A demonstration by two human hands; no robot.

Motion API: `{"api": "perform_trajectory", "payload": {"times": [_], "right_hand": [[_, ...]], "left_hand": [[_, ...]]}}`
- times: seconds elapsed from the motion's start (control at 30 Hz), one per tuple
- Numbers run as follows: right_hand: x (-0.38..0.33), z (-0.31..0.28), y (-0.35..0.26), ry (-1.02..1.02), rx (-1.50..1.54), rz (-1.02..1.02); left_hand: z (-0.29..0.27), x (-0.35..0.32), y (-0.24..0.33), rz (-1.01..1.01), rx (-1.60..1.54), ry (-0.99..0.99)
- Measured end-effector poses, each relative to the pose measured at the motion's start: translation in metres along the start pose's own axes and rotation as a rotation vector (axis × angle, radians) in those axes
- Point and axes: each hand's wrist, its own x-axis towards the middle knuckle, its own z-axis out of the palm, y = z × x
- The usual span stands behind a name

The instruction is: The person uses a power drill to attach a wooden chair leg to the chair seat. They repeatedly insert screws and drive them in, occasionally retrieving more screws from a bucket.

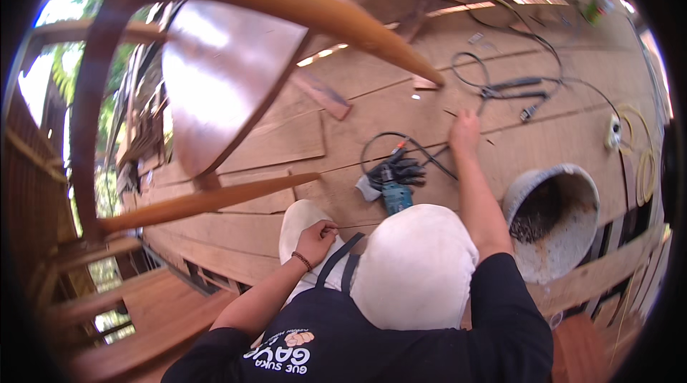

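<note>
My left hand (315, 242) rests on my left knee with its fingers curled in and nothing visible in them. Stretched forward over the plank floor, my right hand (466, 130) has its fingers closed together. A thin dark sliver shows at its fingertips, too small to name. A wooden chair (279, 5) with a glossy seat lies tipped over at the left, its legs pointing toward the right. Between my knees and the right hand lies a teal power tool (396, 197), with a dark work glove (406, 171) against it and a black cable beside it.
A grey bucket (583, 204) with dark bits inside lies tipped at the right. Beyond my right hand are a looped black cable (558, 57) and a white socket block (613, 131). A wood offcut (323, 95) lies near the chair. Gaps run between several floor planks.
</note>
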Motion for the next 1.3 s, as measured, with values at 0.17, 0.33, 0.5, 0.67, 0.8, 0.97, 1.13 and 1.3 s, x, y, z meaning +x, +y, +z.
{"api": "perform_trajectory", "payload": {"times": [0.17,0.33,0.5,0.67,0.8,0.97,1.13,1.3], "right_hand": [[0.004,-0.009,0.002,-0.103,0.199,0.097],[-0.008,-0.220,-0.123,-0.176,0.845,0.056],[-0.076,-0.329,-0.272,-0.181,0.845,-0.453],[-0.153,-0.294,-0.390,-0.430,0.639,-0.704],[-0.173,-0.257,-0.421,-0.386,0.628,-0.848],[-0.191,-0.238,-0.449,-0.345,0.577,-0.868],[-0.200,-0.242,-0.462,-0.340,0.526,-0.785],[-0.207,-0.244,-0.408,-0.466,0.347,-0.770]], "left_hand": [[-0.032,-0.037,-0.004,0.066,-0.194,0.207],[-0.054,-0.048,0.025,0.202,-0.703,0.267],[-0.094,-0.082,0.074,0.430,-1.273,-0.041],[-0.120,-0.099,0.041,0.457,-1.742,-0.171],[-0.143,-0.093,0.008,0.429,-1.730,-0.136],[-0.165,-0.068,-0.014,0.408,-1.760,-0.132],[-0.199,-0.043,-0.013,0.416,-1.618,-0.129],[-0.222,-0.035,-0.002,0.419,-1.554,-0.077]]}}
